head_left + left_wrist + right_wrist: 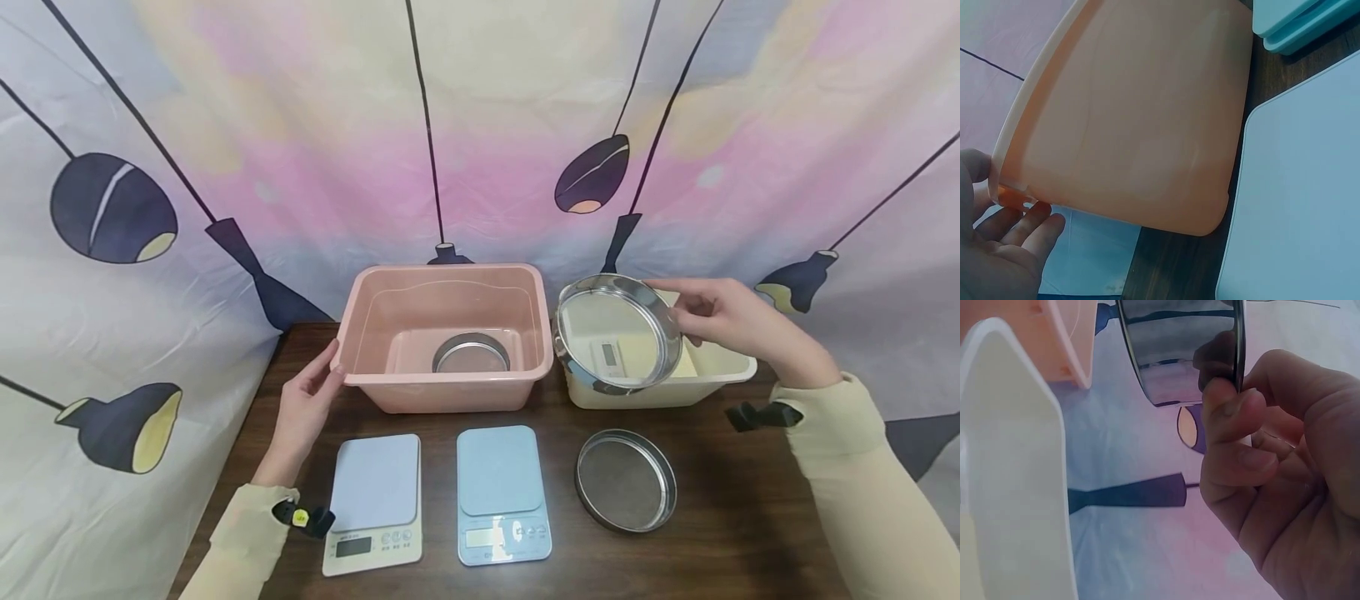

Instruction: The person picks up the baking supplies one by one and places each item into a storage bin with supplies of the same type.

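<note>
My right hand pinches the rim of a round metal sieve, raised and tilted over the cream basin. In the right wrist view, thumb and fingers grip the edge of its shiny side wall. The left hand holds the left rim of the pink basin, thumb and fingers about its corner in the left wrist view. A second sieve lies inside the pink basin, partly hidden by the front wall.
A white kitchen scale and a blue one lie at the table's front. Right of them rests another sieve. Through the raised mesh, a scale shows in the cream basin. A patterned curtain hangs behind.
</note>
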Demonstrator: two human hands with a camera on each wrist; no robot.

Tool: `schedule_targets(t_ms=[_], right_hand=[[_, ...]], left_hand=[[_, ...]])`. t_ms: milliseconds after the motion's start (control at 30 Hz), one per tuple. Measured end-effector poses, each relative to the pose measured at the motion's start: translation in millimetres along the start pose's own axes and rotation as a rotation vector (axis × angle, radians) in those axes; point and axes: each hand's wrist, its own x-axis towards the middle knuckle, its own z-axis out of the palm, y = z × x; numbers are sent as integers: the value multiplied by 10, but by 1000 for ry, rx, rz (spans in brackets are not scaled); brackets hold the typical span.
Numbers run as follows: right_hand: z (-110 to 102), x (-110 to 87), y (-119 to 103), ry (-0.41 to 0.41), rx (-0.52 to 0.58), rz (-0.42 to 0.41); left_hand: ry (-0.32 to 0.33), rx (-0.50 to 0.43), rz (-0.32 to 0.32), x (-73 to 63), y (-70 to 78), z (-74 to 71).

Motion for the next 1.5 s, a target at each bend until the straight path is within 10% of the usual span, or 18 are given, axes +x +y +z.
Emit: schedule_targets(t_ms=[1500], right_hand=[[381, 1363, -376, -141, 203, 80]], left_hand=[[0, -148, 10, 8, 2, 16]])
